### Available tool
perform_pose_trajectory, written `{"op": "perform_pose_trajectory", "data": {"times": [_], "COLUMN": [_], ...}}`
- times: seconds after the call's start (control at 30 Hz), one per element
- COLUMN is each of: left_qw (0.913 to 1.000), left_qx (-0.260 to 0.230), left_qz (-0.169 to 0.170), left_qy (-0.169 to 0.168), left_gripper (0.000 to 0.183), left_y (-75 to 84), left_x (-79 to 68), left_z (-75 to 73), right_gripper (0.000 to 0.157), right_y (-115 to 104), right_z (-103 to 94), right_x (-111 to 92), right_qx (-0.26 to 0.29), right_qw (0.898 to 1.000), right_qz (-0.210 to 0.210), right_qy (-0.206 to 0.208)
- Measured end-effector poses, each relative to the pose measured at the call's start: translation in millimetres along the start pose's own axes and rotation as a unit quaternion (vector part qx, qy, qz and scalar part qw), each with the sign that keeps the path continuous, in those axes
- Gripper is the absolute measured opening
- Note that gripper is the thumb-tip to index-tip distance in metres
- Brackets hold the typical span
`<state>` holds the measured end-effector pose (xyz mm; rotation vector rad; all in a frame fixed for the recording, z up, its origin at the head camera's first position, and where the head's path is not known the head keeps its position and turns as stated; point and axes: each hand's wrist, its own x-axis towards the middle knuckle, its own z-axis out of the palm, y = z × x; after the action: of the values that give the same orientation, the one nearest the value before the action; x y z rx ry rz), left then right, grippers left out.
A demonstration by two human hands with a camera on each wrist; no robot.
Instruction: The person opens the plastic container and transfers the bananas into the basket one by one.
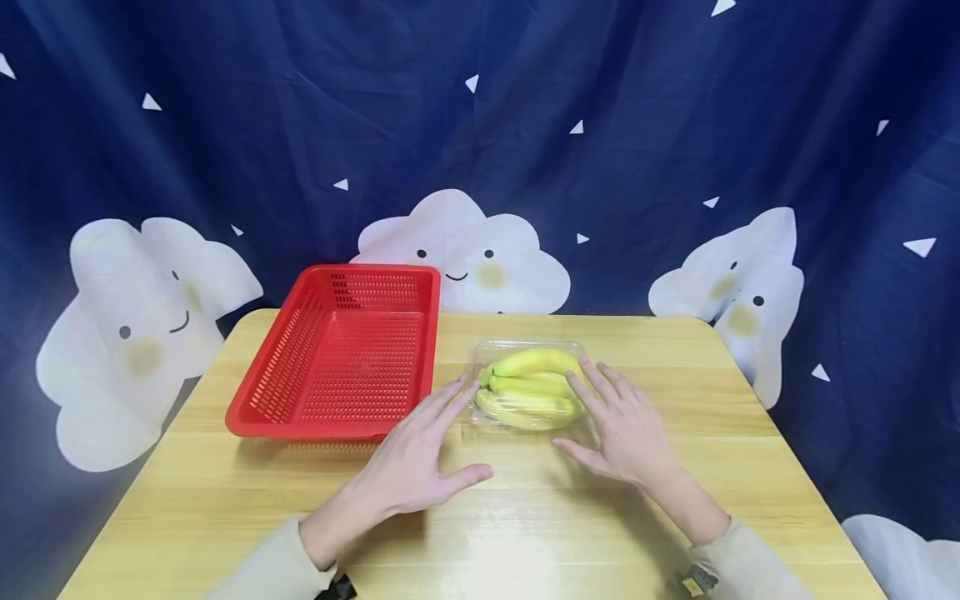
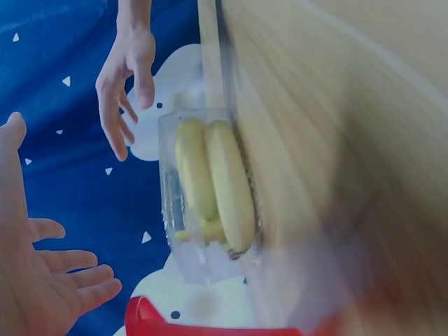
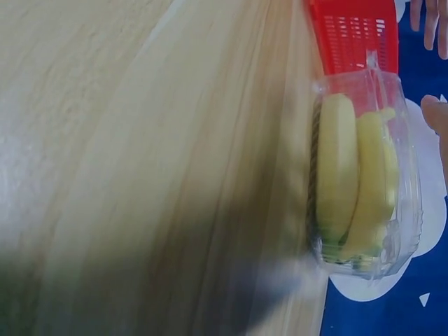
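A clear plastic box (image 1: pixel 480 417) with several yellow bananas (image 1: pixel 534 385) inside stands on the table, right of the middle of the head view. My left hand (image 1: pixel 416 458) reaches toward its left side, fingers spread and thumb apart, holding nothing. On the other side, my right hand (image 1: pixel 626 425) has its fingers extended at the box's right edge and overlaps that edge in the head view. In the left wrist view the box (image 2: pixel 171 189) lies between the hands, bananas (image 2: pixel 231 189) showing through its wall. The right wrist view shows the box (image 3: pixel 406 210) closely, with its lid over the bananas (image 3: pixel 337 168).
A red plastic basket (image 1: pixel 431 350) with perforated walls stands left of the box, and my left hand is close to its front right corner. The wooden table (image 1: pixel 525 533) has its back edge against a dark blue curtain (image 1: pixel 525 150) printed with white clouds.
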<state>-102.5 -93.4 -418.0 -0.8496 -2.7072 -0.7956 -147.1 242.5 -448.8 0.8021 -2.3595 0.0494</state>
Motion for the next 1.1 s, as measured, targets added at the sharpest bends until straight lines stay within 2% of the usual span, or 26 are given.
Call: {"op": "perform_pose_trajectory", "data": {"times": [0.1,0.33,0.53,0.7,0.83,1.0,1.1], "left_qw": [0.9996,0.9934,0.9800,0.9659,0.9446,0.9101,0.8806], "left_qx": [-0.023,-0.087,-0.151,-0.210,-0.275,-0.349,-0.403], "left_qz": [-0.011,-0.073,-0.130,-0.152,-0.179,-0.223,-0.249], "left_qy": [-0.007,-0.015,-0.002,0.008,0.008,-0.003,-0.003], "left_gripper": [0.097,0.091,0.082,0.078,0.072,0.064,0.061], "left_y": [2.3,5.3,9.2,9.5,8.3,8.0,8.8], "left_x": [0.1,0.8,-1.5,-2.4,-2.0,-0.8,-0.1], "left_z": [4.6,16.4,21.5,26.9,32.0,35.9,37.0], "right_gripper": [0.095,0.093,0.090,0.089,0.088,0.087,0.086], "right_y": [0.7,0.8,1.8,2.7,2.4,2.4,3.5], "right_z": [1.2,3.7,6.9,10.4,13.0,15.8,17.6], "right_x": [-1.1,-1.6,-1.5,-3.0,-3.4,-3.0,-2.4], "right_qx": [0.000,-0.001,0.000,0.002,0.006,0.004,-0.004], "right_qw": [1.000,1.000,1.000,1.000,1.000,0.999,0.999], "right_qz": [-0.006,-0.010,-0.021,-0.025,-0.029,-0.035,-0.036], "right_qy": [0.002,-0.009,-0.006,0.000,0.004,0.011,0.011]}}
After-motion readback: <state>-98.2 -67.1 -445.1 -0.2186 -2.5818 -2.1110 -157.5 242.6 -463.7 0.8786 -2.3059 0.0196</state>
